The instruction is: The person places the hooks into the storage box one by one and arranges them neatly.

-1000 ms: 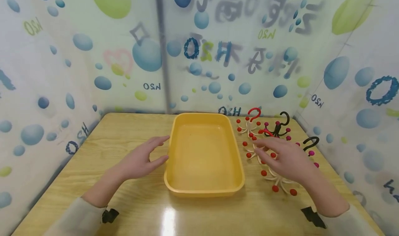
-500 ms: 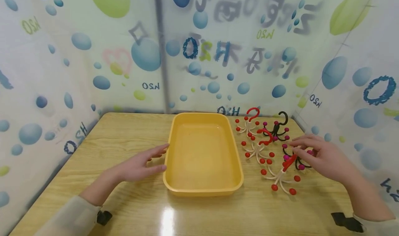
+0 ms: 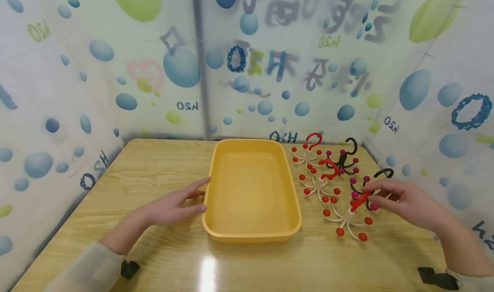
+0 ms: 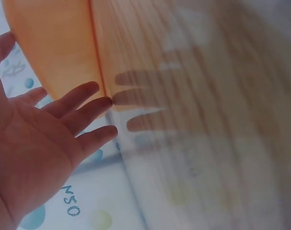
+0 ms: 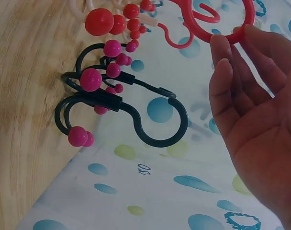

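Observation:
My right hand [image 3: 407, 202] pinches the red hook handle of the nearest scalp massager [image 3: 348, 217] between its fingertips. That massager has cream legs splayed on the table and red balls at their ends; its red hook [image 5: 195, 24] meets the fingers in the right wrist view. Just behind it, partly covered by the hand, stands a black massager [image 3: 384, 172] with pink balls. My left hand [image 3: 177, 206] lies at the left rim of a yellow tray [image 3: 252, 236], fingers spread and straight, fingertips right at the edge. In the left wrist view the palm [image 4: 35, 143] holds nothing.
Further back on the right stand two more red-hooked massagers, one in the middle [image 3: 319, 185] and one at the rear [image 3: 307, 155], plus another black massager [image 3: 341, 159]. A patterned curtain [image 3: 247, 103] encloses the wooden table [image 3: 162, 163] at the back and sides.
My right hand has swung right, away from over the middle massagers, then come down and in to the nearest one's red hook. The left hand has barely moved at the tray.

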`<state>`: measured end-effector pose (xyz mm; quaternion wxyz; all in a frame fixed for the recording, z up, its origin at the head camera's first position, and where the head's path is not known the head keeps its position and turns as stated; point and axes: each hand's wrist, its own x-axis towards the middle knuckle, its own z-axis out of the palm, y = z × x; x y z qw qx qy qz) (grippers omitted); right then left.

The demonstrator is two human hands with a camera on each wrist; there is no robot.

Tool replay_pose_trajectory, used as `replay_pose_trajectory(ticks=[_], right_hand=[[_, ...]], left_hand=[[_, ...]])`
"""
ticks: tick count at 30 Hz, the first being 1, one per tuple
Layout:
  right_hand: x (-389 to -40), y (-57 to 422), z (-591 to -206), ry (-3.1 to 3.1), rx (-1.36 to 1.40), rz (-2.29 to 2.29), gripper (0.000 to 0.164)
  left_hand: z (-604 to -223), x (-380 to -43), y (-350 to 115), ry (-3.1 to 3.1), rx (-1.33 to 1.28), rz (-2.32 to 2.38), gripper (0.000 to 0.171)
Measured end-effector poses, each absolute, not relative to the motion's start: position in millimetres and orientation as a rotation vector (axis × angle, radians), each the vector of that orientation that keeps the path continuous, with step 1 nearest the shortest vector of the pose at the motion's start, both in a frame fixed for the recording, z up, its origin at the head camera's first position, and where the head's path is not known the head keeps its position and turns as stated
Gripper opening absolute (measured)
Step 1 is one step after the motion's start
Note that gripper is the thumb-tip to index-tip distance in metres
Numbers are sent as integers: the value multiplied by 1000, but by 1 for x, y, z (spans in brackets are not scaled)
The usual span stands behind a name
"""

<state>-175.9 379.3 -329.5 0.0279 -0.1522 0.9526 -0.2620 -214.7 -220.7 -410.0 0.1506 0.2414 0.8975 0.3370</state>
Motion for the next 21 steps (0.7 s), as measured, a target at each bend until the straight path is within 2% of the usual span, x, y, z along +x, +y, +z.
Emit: replay_pose_trajectory(ticks=[6,13,21], right_hand=[[-179,377,-332,2964,-417,-752,25],[-180,377,-337,2945,-485,-821,16],[-175,369,-332,3017,-487,-836,16]], left_hand=[[-410,-215,-222,2498,681,988,81],[-411,-215,-222,2484,697,999,83],[-412,-215,-223,2478,682,991,82]])
